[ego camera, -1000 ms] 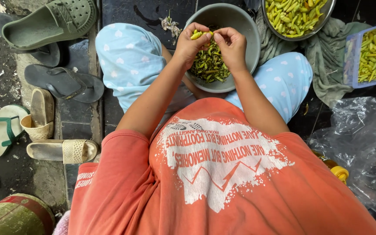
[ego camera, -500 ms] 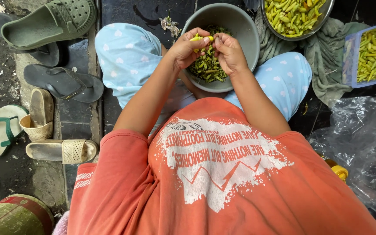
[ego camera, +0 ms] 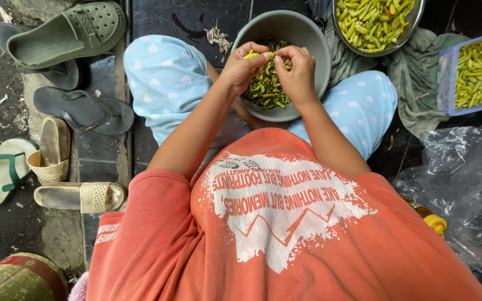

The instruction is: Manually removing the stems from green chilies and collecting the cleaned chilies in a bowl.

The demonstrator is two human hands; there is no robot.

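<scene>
My left hand (ego camera: 245, 67) and my right hand (ego camera: 297, 69) meet over a grey bowl (ego camera: 313, 44) that sits between my knees. Both pinch one small yellow-green chili pepper (ego camera: 255, 54) between their fingertips. The bowl holds a heap of dark green stems and trimmings (ego camera: 266, 89). I sit on the floor in an orange printed shirt and light blue dotted trousers.
A metal bowl (ego camera: 408, 25) of yellow-green chilies stands at the top right, and a blue tray (ego camera: 447, 83) with more lies at the right on a grey cloth (ego camera: 419, 89). Clear plastic bags (ego camera: 464, 184) lie lower right. Several sandals (ego camera: 68, 33) lie at the left.
Both hands have stayed over the grey bowl, shifting slightly while working the chili between the fingertips.
</scene>
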